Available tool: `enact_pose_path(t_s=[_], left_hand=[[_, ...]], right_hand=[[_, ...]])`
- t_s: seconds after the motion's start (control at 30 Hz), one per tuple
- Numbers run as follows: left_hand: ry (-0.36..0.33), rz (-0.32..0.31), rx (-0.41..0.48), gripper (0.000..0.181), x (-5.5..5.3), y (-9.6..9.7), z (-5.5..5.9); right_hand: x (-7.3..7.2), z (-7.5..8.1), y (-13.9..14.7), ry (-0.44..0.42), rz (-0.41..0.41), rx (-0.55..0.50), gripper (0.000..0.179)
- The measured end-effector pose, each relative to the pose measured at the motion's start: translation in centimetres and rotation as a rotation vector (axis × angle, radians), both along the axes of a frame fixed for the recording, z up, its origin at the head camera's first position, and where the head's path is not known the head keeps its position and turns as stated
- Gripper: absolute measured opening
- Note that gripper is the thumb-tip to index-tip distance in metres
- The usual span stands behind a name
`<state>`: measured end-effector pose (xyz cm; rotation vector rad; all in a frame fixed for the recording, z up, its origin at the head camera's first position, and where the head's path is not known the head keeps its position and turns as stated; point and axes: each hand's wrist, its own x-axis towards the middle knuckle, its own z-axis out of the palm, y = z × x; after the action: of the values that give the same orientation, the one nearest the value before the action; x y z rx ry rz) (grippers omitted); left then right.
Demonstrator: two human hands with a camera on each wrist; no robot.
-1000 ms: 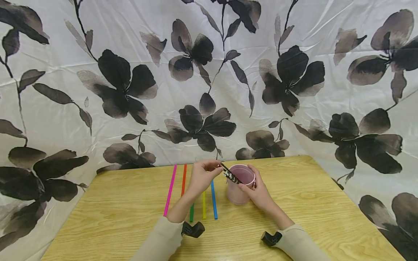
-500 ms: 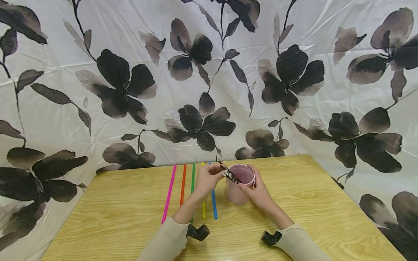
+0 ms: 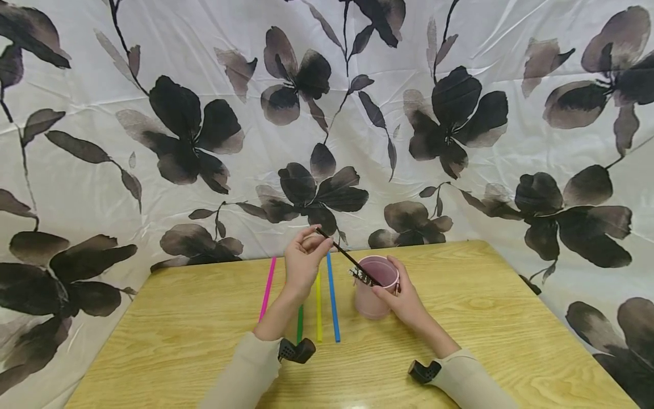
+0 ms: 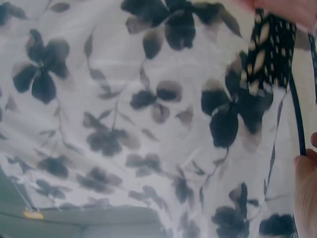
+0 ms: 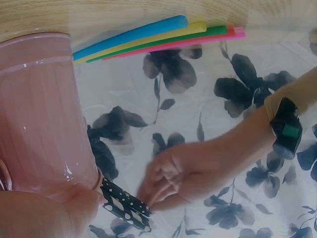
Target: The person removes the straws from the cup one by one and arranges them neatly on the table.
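A pink bucket (image 3: pixel 372 304) stands tilted slightly on the table; my right hand (image 3: pixel 406 292) holds it at the rim. Under the right thumb, a bundle of slim black-and-white patterned strips (image 3: pixel 361 277) sticks out over the rim to the left. Its dots and pale ovals show best in the left wrist view, where the patterned bundle (image 4: pixel 270 49) hangs near the top. My left hand (image 3: pixel 302 264) pinches the upper end of a thin black stick (image 3: pixel 348 257), which slants down to the right thumb. What kind of stick it is cannot be told.
Several coloured straw-like sticks lie side by side left of the bucket: a pink one (image 3: pixel 268 287), a green one (image 3: pixel 300 325), a yellow one (image 3: pixel 319 312) and a blue one (image 3: pixel 333 298). Behind the wooden table (image 3: pixel 204 318) hangs a flowered cloth (image 3: pixel 306 136).
My left hand first moves right beside the bundle, then up and left, drawing the thin black stick's end away from it. The right hand and bucket stay nearly in place.
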<state>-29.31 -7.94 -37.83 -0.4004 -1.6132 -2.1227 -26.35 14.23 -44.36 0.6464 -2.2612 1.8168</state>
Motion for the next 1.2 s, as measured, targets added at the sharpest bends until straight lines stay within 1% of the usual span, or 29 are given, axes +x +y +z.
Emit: enact_pose_path(t_s=[0.13, 0.2, 0.27, 0.33, 0.47, 0.53, 0.67, 0.73, 0.87, 0.93, 1.03, 1.2], left_hand=[[0.046, 0.016, 0.199, 0.029, -0.2, -2.1, 2.5], [0.057, 0.035, 0.259, 0.025, -0.3, -3.3, 3.7], [0.061, 0.061, 0.291, 0.023, -0.2, -4.5, 4.7], [0.057, 0.084, 0.31, 0.025, -0.1, -5.8, 5.4], [0.042, 0.141, 0.317, 0.027, 0.0, -8.2, 6.2], [0.02, 0.162, 0.313, 0.026, 0.0, -9.4, 6.3], [-0.031, 0.186, 0.259, 0.027, 0.1, -11.3, 6.2], [-0.065, 0.198, 0.21, 0.029, 0.2, -12.1, 6.0], [-0.165, 0.216, 0.095, 0.033, 0.5, -13.6, 5.6], [-0.205, 0.23, 0.036, 0.034, 0.6, -14.2, 5.3], [-0.243, 0.246, -0.029, 0.035, 0.6, -15.0, 4.6], [-0.286, 0.275, -0.08, 0.032, 0.3, -16.3, 3.0]], right_hand=[[-0.1, 0.2, 0.1, 0.0, 0.002, 0.004, 0.071], [-0.1, 0.2, 0.1, -0.005, -0.003, 0.004, 0.071], [-0.1, 0.2, 0.2, -0.008, -0.014, 0.013, 0.072], [0.0, 0.0, 0.3, -0.02, -0.016, 0.015, 0.073], [0.0, -0.1, 0.2, -0.04, -0.008, 0.02, 0.073], [0.1, -0.1, 0.1, -0.044, -0.006, 0.013, 0.073], [0.1, -0.1, 0.1, -0.027, -0.003, 0.003, 0.072], [0.1, -0.1, 0.1, -0.022, -0.001, 0.001, 0.072], [0.1, 0.0, 0.1, -0.014, 0.0, 0.004, 0.072], [0.1, -0.1, 0.0, -0.012, -0.002, 0.006, 0.072], [0.1, -0.1, 0.0, -0.011, -0.008, 0.006, 0.072], [0.1, -0.1, -0.1, -0.015, -0.012, 0.007, 0.071]])
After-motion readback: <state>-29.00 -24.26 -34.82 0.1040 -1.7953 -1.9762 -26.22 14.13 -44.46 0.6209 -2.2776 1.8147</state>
